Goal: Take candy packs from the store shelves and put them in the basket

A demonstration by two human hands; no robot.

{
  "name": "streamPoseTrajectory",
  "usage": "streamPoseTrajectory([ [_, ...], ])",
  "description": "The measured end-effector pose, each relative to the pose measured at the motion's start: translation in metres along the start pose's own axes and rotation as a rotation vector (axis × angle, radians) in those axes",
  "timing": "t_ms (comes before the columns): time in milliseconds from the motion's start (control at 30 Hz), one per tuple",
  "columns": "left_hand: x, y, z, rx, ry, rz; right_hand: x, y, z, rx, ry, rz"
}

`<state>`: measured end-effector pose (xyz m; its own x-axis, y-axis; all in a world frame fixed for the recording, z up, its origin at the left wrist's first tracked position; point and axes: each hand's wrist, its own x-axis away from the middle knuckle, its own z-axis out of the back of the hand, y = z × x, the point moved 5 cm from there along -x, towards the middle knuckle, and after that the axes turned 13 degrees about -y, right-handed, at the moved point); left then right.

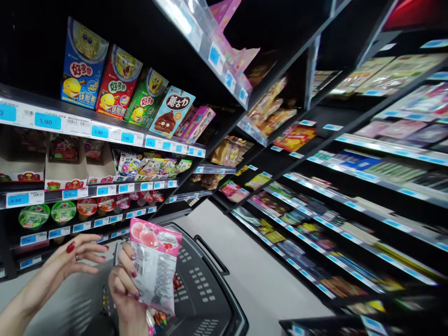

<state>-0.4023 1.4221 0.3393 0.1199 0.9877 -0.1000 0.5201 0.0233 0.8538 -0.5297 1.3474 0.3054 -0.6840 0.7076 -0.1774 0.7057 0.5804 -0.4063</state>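
My right hand grips a pink and white candy bag by its left edge, thumb and fingers pressed on it. Pink fruit is printed along the bag's top, and small text with a barcode covers the face turned to me. To the left, my left hand hangs in the air with its fingers apart and nothing in them. Below and behind the bag is a dark grey shopping basket with slotted walls. Colourful packets show inside it, partly hidden by the bag and my right hand.
On the left shelf stand snack boxes, with small candy bags below. Jelly cups sit lower, near my left hand. Price labels line the shelf edges. Another stocked shelf runs along the right, across the grey floor.
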Motion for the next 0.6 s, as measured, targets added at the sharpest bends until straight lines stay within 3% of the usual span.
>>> streamPoseTrajectory([
  [100, 0.000, -0.002, 0.020, 0.025, 0.248, -0.017, 0.009, 0.006, -0.017, -0.359, -0.209, -0.032],
  [200, -0.001, -0.005, 0.030, 0.087, 0.322, 0.017, 0.017, 0.006, -0.023, -0.332, -0.264, -0.046],
  [267, -0.001, -0.005, 0.031, 0.111, 0.321, 0.040, 0.022, -0.008, -0.015, -0.068, -0.127, -0.010],
  [400, 0.001, 0.001, 0.026, 0.079, 0.322, 0.049, 0.054, -0.085, 0.030, 0.799, 0.464, 0.226],
  [500, 0.001, 0.005, 0.025, 0.028, 0.339, 0.043, 0.088, -0.130, 0.076, 1.070, 0.759, 0.283],
  [600, 0.000, 0.007, 0.029, -0.006, 0.358, 0.042, 0.101, -0.139, 0.121, 1.308, 0.815, 0.195],
])
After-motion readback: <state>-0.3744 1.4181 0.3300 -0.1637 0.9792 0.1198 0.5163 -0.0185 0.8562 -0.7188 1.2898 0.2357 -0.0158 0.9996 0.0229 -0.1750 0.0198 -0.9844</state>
